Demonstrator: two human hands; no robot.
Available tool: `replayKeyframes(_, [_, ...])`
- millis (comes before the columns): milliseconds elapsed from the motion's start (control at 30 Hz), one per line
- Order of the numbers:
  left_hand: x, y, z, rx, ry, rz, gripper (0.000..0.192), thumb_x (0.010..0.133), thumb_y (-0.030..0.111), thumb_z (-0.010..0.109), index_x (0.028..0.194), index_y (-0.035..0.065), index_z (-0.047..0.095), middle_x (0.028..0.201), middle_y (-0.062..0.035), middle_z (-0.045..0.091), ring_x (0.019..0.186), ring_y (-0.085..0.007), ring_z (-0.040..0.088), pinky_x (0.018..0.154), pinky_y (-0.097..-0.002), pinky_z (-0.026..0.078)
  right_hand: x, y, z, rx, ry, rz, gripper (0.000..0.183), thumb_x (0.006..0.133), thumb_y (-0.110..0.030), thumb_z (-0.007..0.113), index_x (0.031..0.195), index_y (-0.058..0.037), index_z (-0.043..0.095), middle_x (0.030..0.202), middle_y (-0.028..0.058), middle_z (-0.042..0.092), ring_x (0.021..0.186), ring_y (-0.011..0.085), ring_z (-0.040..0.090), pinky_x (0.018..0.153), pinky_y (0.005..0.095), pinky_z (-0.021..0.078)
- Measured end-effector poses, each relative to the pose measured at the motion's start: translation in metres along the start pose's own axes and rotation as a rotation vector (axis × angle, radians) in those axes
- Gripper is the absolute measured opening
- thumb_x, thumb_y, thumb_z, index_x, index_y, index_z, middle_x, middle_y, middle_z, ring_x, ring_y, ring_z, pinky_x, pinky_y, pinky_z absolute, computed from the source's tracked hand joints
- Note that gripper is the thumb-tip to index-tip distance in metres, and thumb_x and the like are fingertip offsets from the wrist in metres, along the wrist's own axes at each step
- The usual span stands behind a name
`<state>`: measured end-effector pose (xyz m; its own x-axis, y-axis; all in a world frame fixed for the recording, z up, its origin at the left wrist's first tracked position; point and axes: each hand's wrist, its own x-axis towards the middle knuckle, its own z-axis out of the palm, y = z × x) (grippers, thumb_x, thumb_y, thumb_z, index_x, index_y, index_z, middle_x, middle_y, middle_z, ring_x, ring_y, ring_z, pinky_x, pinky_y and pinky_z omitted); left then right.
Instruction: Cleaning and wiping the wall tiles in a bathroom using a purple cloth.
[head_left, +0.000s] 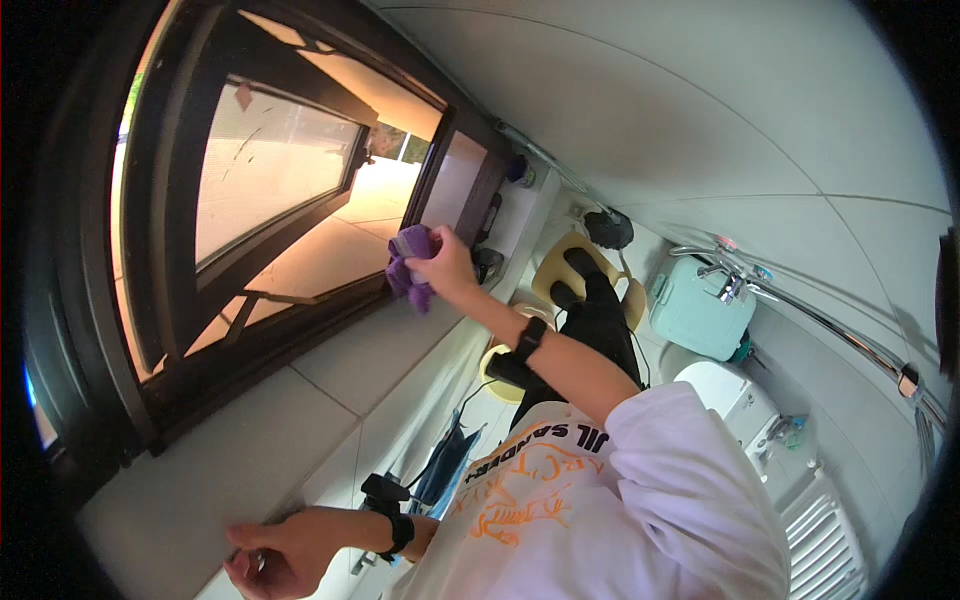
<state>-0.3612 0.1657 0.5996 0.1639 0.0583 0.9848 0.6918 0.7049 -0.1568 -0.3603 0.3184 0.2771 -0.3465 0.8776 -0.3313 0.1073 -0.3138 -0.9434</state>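
Observation:
My right hand (450, 270) grips a purple cloth (409, 262) with a greyish band, at the lower right corner of a dark window frame (300, 322). The cloth is bunched and touches or nearly touches the frame; which of the two cannot be told. Its window sash (274, 165) hangs tilted outward, with a frosted pane. Lower left, my left hand (289, 551) is over the tiled sill (217, 450), fingers curled. Something small and shiny shows at those fingers, and I cannot tell whether it is held. Dark bands circle both wrists.
My feet stand on a yellowish stool (551, 262). A dark mop head (609, 229) is beside it. At right are a chrome tap (724, 281), a mint-green lidded container (701, 322) and a white slatted rack (825, 536). Small items, including a dark jar (520, 171), sit on the ledge.

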Motion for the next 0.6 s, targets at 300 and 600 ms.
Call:
replayKeyframes(300, [-0.001, 0.013, 0.006, -0.005, -0.052, -0.037, 0.026, 0.081, 0.012, 0.075, 0.099, 0.0039, 0.059, 0.08, -0.0022, 0.049, 0.07, -0.0163, 0.046, 0.063, -0.0306, 0.038, 0.096, 0.01, -0.022, -0.143, 0.193, -0.263, 0.052, 0.082, -0.003, 0.059, 0.131, 0.0002, 0.044, 0.11, 0.0262, 0.063, 0.096, 0.0432, 0.062, 0.081, 0.0457, 0.0522])
replayKeyframes(600, [-0.016, 0.0, 0.005, 0.016, -0.131, 0.015, 0.025, 0.082, 0.013, 0.074, 0.101, 0.0053, 0.06, 0.084, -0.0048, 0.053, 0.069, -0.0196, 0.047, 0.063, -0.0319, 0.038, 0.122, 0.088, 0.011, -0.26, 0.367, -0.185, 0.038, 0.088, -0.002, 0.048, 0.124, 0.0065, 0.05, 0.119, 0.0291, 0.057, 0.098, 0.0434, 0.061, 0.085, 0.0467, 0.0499])
